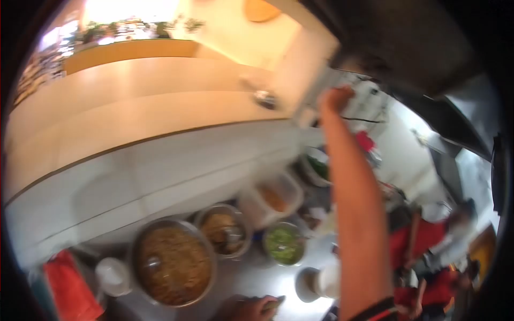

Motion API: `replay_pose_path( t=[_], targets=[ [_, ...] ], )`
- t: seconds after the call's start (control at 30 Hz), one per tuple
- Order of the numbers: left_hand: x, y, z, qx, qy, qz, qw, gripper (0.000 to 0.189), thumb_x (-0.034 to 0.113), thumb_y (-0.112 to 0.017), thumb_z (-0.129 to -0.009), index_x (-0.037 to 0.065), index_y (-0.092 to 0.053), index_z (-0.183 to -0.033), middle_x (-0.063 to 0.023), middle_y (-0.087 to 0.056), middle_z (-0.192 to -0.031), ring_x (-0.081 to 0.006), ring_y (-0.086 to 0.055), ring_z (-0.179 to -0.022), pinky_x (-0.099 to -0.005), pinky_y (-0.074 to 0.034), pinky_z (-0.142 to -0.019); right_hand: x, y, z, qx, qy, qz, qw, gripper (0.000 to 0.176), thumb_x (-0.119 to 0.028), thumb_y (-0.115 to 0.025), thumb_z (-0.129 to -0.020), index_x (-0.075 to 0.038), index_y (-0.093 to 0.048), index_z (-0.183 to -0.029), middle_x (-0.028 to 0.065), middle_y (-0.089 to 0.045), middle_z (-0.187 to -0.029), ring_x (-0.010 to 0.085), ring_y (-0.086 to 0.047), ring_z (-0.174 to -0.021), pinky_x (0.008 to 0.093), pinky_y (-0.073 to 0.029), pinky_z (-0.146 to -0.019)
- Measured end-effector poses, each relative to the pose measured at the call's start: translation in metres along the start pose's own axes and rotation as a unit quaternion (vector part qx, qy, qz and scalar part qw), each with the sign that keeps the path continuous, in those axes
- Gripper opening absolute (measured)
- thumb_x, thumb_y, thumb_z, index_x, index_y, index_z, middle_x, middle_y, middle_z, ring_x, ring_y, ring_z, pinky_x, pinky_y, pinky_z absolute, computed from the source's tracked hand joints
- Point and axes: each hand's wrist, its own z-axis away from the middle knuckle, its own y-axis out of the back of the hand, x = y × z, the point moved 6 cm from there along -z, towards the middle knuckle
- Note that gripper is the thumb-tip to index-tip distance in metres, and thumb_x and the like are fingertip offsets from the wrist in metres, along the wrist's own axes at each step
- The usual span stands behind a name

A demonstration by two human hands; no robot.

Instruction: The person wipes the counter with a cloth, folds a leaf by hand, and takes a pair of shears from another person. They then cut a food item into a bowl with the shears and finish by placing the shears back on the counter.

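Observation:
My right hand [337,98] is raised at the end of an outstretched arm, near the wall under a dark overhead fixture. Its fingers look curled in, and what they hold, if anything, is too blurred to name. Low in the view, my left hand [258,308] is partly cut off by the frame. It is closed around something small and dark that I cannot make out. Ahead of it on the metal counter [227,275] are a bowl of chopped greens [284,244] and a large metal bowl of brownish food [174,263].
A smaller bowl of brown food [222,230] and a clear plastic tub [272,199] line the back wall. A red cloth [73,286] and a white container [113,276] stand at left. Above runs a wooden ledge [160,88]. People in red [428,241] are at right.

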Motion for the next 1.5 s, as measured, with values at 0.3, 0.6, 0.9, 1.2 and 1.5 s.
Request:
replay_pose_path(
  t=[0.3, 0.6, 0.9, 1.2, 1.5],
  targets=[
    [-0.037, 0.010, -0.002, 0.089, 0.007, 0.124, 0.988, 0.038, 0.032, -0.068, -0.094, 0.010, -0.061, -0.125, -0.0091, -0.068, -0.105, -0.0177, -0.064, -0.096, -0.0342, -0.050, -0.088, -0.019, 0.235, 0.178, -0.150, -0.280, -0.377, 0.870, 0.029, -0.038, -0.058, -0.101, -0.009, -0.056, -0.100, 0.0004, -0.057, -0.085, 0.0060, -0.047, -0.062, 0.0202, -0.034, -0.050],
    [-0.023, 0.035, -0.002, 0.191, 0.024, 0.120, 0.974, 0.038, 0.021, -0.071, -0.090, 0.008, -0.058, -0.123, -0.0077, -0.067, -0.106, -0.0156, -0.064, -0.093, -0.0324, -0.052, -0.083, 0.071, 0.402, 0.413, -0.132, -0.409, -0.253, 0.867, 0.025, -0.032, -0.054, -0.105, -0.008, -0.055, -0.113, 0.0035, -0.065, -0.086, 0.0047, -0.048, -0.062, 0.0215, -0.039, -0.051],
    [-0.029, 0.039, 0.004, 0.180, 0.012, 0.185, 0.966, 0.033, 0.011, -0.067, -0.090, 0.005, -0.056, -0.120, -0.0047, -0.062, -0.105, -0.0135, -0.059, -0.095, -0.0278, -0.048, -0.084, 0.067, 0.402, 0.454, -0.097, -0.411, -0.294, 0.857, 0.015, -0.021, -0.052, -0.106, -0.008, -0.045, -0.107, 0.0096, -0.066, -0.089, 0.0086, -0.047, -0.062, 0.0225, -0.038, -0.053],
    [-0.031, 0.041, -0.002, 0.188, -0.010, 0.192, 0.963, 0.031, 0.008, -0.061, -0.089, 0.005, -0.056, -0.119, -0.0060, -0.060, -0.109, -0.0144, -0.057, -0.096, -0.0286, -0.046, -0.086, 0.068, 0.434, 0.394, -0.002, -0.459, -0.339, 0.821, 0.017, -0.024, -0.052, -0.107, -0.008, -0.046, -0.105, 0.0071, -0.065, -0.090, 0.0074, -0.044, -0.055, 0.0230, -0.036, -0.048],
    [-0.017, 0.033, 0.002, 0.136, 0.028, 0.340, 0.930, 0.048, 0.025, -0.067, -0.082, 0.004, -0.054, -0.123, -0.0075, -0.060, -0.111, -0.0174, -0.058, -0.102, -0.0308, -0.045, -0.090, 0.070, 0.460, 0.372, 0.010, -0.474, -0.365, 0.801, 0.017, -0.025, -0.053, -0.106, -0.010, -0.047, -0.105, 0.0060, -0.063, -0.092, 0.0072, -0.043, -0.053, 0.0224, -0.033, -0.045]
  ],
)
